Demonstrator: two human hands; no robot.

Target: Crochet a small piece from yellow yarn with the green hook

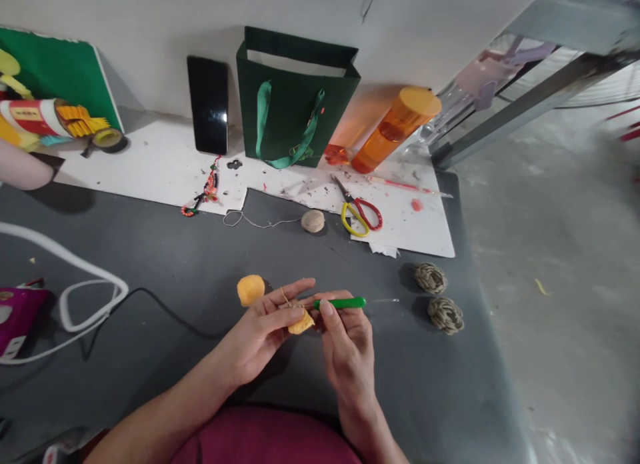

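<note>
Yellow crochet piece (301,323): pinched in my left hand (257,334), above the desk (165,251).
Green-handled hook (345,303): gripped in my right hand (349,337), at the piece.
Hands: close together.
Yellow yarn ball (251,290): just beyond my left hand.
Scissors (349,199): on white board (415,227), farther out.

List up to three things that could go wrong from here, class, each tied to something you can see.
1. The yellow strand loops over a finger of the left hand; it might slip off and lose tension.
2. The yellow yarn ball sits loose on the table, so a tug could roll it away.
3. Two grey-green yarn bundles lie near the table's right edge; a knock might send one to the floor.
</note>
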